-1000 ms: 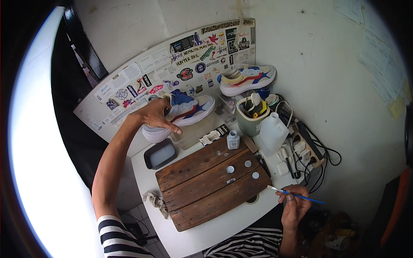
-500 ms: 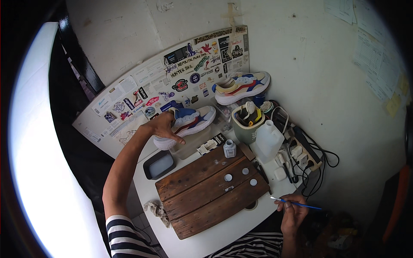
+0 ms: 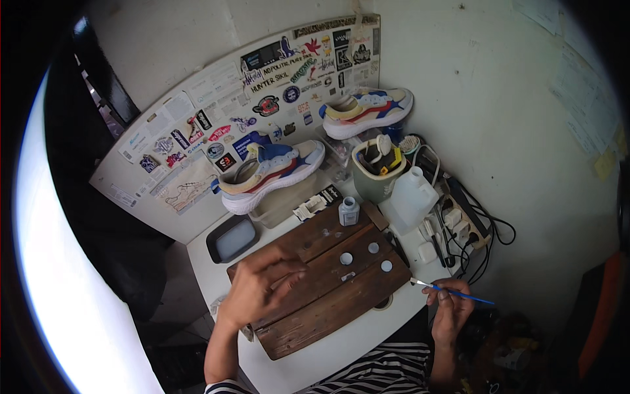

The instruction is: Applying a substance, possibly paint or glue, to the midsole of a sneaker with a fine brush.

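My left hand point(image 3: 266, 282) hovers over the left part of a dark wooden board point(image 3: 308, 328), fingers apart and holding nothing. At the table's right edge, my right hand point(image 3: 450, 308) pinches a thin blue paintbrush point(image 3: 467, 296), its pale bristles pointing left toward the board. Small white round caps point(image 3: 346, 259) and an uncapped little bottle point(image 3: 349, 211) stand on the board. Behind it, a multicoloured sneaker point(image 3: 270, 176) rests on a clear plastic box point(image 3: 289, 200). Its mate, a second sneaker point(image 3: 367, 113), sits further back on the right.
A dark tray point(image 3: 231, 239) of cloudy liquid stands left of the boxes. Right of the board are a green bin point(image 3: 377, 177) with tools, a white jug point(image 3: 413, 197), brushes and a power strip point(image 3: 464, 226) with cables. A sticker-covered panel point(image 3: 197, 111) leans behind.
My left hand has let go of the nearer sneaker, leaving it on the clear box, and come back toward me over the board. My right hand still holds the paintbrush. The view has shifted slightly.
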Demonstrator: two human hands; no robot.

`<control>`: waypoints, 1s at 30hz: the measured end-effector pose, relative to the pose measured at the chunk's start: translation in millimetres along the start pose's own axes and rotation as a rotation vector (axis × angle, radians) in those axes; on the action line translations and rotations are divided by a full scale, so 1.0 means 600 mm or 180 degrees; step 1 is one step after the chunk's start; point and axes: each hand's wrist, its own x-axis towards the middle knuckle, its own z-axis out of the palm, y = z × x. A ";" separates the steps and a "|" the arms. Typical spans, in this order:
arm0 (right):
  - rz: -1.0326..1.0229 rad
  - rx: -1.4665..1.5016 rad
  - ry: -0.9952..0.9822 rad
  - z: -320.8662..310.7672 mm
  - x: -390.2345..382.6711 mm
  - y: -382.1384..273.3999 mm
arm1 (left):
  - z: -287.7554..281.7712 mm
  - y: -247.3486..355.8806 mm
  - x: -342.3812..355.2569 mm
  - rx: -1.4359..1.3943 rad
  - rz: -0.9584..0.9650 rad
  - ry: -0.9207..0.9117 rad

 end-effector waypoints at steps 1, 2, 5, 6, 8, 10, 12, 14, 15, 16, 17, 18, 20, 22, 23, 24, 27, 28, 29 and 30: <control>0.0066 -0.0104 0.0076 -0.005 -0.001 -0.004 | 0.039 0.027 -0.013 -0.0174 -0.0219 -0.0140; 0.0046 -0.0146 0.0004 -0.006 0.002 -0.007 | 0.075 0.039 -0.027 -0.0296 -0.0204 -0.0235; -0.0055 -0.0095 -0.0115 -0.005 0.011 -0.012 | 0.135 0.049 -0.071 -0.0788 -0.0993 -0.0117; 0.0028 -0.0095 -0.0051 -0.010 0.008 -0.009 | 0.141 0.037 -0.093 -0.0876 -0.1250 0.0052; 0.0152 -0.0075 0.0050 -0.016 0.001 -0.010 | 0.130 0.001 -0.154 -0.0794 -0.1973 0.0802; 0.0204 -0.0106 0.0123 -0.026 -0.006 0.000 | 0.112 -0.023 -0.174 0.0559 -0.2267 0.1692; 0.0349 -0.0014 0.0184 -0.027 -0.008 0.007 | 0.086 -0.040 -0.227 0.1537 -0.2823 0.1650; 0.0351 0.0053 0.0146 -0.017 -0.005 0.009 | 0.087 -0.067 -0.297 0.2070 -0.2962 0.1754; 0.0369 0.0069 0.0142 -0.012 -0.004 0.010 | 0.093 -0.079 -0.325 0.2066 -0.3159 0.1431; 0.0392 0.0082 0.0086 -0.008 0.000 0.011 | 0.101 -0.091 -0.352 0.2047 -0.3355 0.1112; 0.0377 0.0114 0.0056 -0.002 0.006 0.012 | 0.108 -0.092 -0.363 0.2162 -0.3155 0.0691; 0.0361 0.0089 -0.0011 0.005 0.011 0.012 | 0.115 -0.101 -0.367 0.1636 -0.3326 0.0748; 0.0362 0.0051 -0.0078 0.020 0.019 0.008 | 0.119 -0.111 -0.361 0.0898 -0.3354 0.1005; 0.0335 0.0110 -0.0148 0.031 0.027 0.008 | 0.125 -0.130 -0.370 0.1084 -0.3262 0.1201; 0.0322 0.0147 -0.0199 0.035 0.030 0.008 | 0.129 -0.139 -0.371 0.1256 -0.3166 0.1366; 0.0361 0.0154 -0.0220 0.035 0.031 0.008 | 0.134 -0.144 -0.373 0.1627 -0.2810 0.1687; 0.0383 0.0168 -0.0172 0.043 0.037 0.008 | 0.099 -0.116 -0.336 0.1706 -0.2665 0.2394; 0.0358 0.0168 -0.0160 0.047 0.041 0.009 | 0.076 -0.109 -0.329 0.1636 -0.2811 0.2601; 0.0389 0.0257 -0.0251 0.049 0.039 0.010 | 0.050 -0.082 -0.297 0.1250 -0.2794 0.2796; 0.0418 0.0346 -0.0343 0.052 0.036 0.009 | 0.032 -0.068 -0.271 0.1051 -0.2586 0.2878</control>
